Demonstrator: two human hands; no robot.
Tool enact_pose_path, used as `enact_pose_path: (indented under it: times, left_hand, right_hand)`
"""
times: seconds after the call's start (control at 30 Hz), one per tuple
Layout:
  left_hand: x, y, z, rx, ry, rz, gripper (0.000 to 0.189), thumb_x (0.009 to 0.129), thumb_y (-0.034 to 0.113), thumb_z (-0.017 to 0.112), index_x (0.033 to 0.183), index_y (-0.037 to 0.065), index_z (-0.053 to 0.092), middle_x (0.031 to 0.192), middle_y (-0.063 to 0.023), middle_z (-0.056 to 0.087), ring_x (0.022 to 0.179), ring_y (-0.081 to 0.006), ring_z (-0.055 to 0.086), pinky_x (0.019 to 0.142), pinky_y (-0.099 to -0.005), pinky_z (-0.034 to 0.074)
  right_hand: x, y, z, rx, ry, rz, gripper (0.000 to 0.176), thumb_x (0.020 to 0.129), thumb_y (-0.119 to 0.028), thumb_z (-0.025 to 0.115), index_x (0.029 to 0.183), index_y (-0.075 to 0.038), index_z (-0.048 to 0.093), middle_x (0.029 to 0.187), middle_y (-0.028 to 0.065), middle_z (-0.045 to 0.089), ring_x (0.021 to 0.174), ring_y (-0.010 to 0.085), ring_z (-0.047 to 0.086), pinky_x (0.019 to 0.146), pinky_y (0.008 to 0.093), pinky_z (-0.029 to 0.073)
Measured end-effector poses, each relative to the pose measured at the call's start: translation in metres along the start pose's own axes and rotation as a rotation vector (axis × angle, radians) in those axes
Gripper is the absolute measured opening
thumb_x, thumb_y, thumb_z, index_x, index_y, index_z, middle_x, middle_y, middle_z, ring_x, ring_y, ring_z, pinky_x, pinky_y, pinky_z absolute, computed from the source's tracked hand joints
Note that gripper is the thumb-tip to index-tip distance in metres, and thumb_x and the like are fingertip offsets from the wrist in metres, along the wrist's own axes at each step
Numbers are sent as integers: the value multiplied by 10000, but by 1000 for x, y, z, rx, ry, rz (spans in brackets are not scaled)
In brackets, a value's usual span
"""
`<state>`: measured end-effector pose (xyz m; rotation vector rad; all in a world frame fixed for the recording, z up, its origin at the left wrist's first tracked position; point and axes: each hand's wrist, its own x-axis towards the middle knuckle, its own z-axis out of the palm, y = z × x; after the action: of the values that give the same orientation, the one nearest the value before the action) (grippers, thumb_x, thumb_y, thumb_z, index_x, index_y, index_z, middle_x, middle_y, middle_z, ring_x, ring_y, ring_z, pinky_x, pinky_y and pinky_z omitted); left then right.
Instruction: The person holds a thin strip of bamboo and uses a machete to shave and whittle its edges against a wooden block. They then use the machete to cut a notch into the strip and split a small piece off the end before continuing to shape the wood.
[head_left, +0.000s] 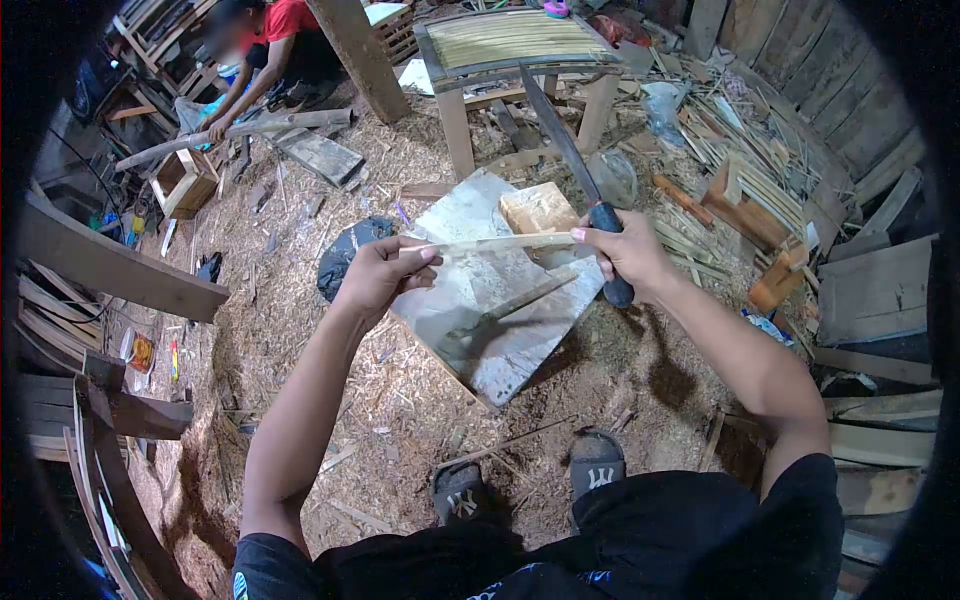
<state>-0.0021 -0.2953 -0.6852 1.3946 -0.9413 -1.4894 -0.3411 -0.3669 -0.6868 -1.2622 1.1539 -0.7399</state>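
My left hand (385, 272) pinches one end of a thin pale bamboo strip (495, 243) that runs level to the right. My right hand (625, 255) grips the dark blue handle of a long knife (560, 130) whose blade points up and away; the thumb of that hand rests on the strip's right end. Both hands hover above a flat grey board (500, 300) on the ground, with a tan wooden block (538, 208) lying on its far edge.
Wood shavings cover the ground. My two sandalled feet (530, 480) stand below the board. A slatted bamboo bench (510, 45) stands behind. Another person in a red shirt (275, 40) bends over at the far left. Planks and bamboo strips pile up on the right.
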Motion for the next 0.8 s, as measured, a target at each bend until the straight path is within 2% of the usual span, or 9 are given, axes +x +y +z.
enact_pose_path:
  times: [0.03, 0.17, 0.3, 0.37, 0.47, 0.8]
  left_hand:
    - [3, -1, -2, -73, 22, -25, 290, 959, 163, 687, 1123, -66, 619, 1023, -129, 698, 823, -137, 682, 798, -263, 602]
    - [5, 2, 7, -289, 114, -32, 279, 978, 183, 662, 1121, -50, 607, 1025, -138, 688, 906, -164, 688, 809, -266, 607]
    - [10, 4, 20, -282, 211, 5, 253, 1002, 203, 624, 1093, -33, 616, 1017, -127, 699, 901, -182, 705, 815, -288, 609]
    - [11, 7, 24, -245, 218, 90, 268, 983, 181, 656, 1055, -68, 586, 1015, -182, 690, 914, -215, 717, 807, -289, 618]
    - [10, 15, 32, -134, 229, 113, 273, 980, 172, 661, 1042, -82, 580, 967, -194, 696, 870, -228, 730, 786, -301, 624]
    - [16, 15, 43, -104, 180, 167, 270, 957, 178, 696, 978, -74, 599, 903, -177, 698, 775, -216, 719, 748, -297, 626]
  right_hand:
    - [-2, 2, 1, 0, -1, -1, 184, 898, -150, 745, 976, -19, 641, 626, -33, 537, 449, 54, 465, 412, 232, 366]
    - [-7, 14, 6, 43, -26, 54, 179, 902, -145, 738, 981, -23, 633, 664, -29, 544, 470, 55, 479, 415, 237, 383]
    - [-12, 21, 9, 41, -82, 64, 174, 903, -133, 735, 987, -19, 633, 672, -26, 549, 474, 55, 486, 417, 237, 385]
    - [-14, 21, 12, 11, -84, 83, 180, 892, -125, 749, 981, -13, 639, 666, -16, 566, 468, 57, 487, 415, 235, 371]
    - [-12, 21, 12, -55, -103, 67, 171, 881, -136, 768, 940, -22, 656, 642, -20, 573, 448, 62, 474, 411, 251, 366]
    - [-14, 7, 27, -32, -197, 65, 154, 878, -95, 762, 939, -4, 654, 617, -18, 562, 464, 64, 495, 425, 246, 378]
